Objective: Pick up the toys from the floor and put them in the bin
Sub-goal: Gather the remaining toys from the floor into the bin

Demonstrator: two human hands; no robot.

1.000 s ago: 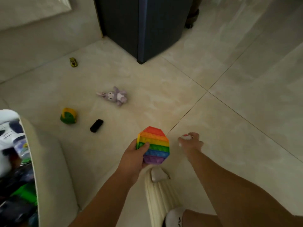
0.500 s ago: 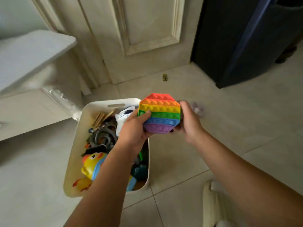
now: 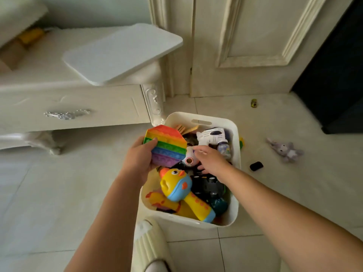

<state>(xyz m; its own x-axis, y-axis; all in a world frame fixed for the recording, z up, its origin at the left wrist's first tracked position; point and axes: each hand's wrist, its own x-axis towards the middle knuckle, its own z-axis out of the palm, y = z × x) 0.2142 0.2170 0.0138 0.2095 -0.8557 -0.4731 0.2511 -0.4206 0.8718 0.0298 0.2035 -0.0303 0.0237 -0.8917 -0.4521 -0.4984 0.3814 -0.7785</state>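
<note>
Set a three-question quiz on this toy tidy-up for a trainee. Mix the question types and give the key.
1. True or false: the rainbow pop toy lies inside the bin.
2. Which toy lies on the floor to the right of the bin?
A. the purple plush
B. the yellow duck toy
C. the white space toy
3. Fill in: the rainbow pop toy is gripped by the ___ hand.

Key
1. False: it is held up at the bin's rim, not set down among the toys.
2. A: the purple plush lies on the tiles. The other two are in the bin.
3. Left: the left hand grips it by one edge.
</note>
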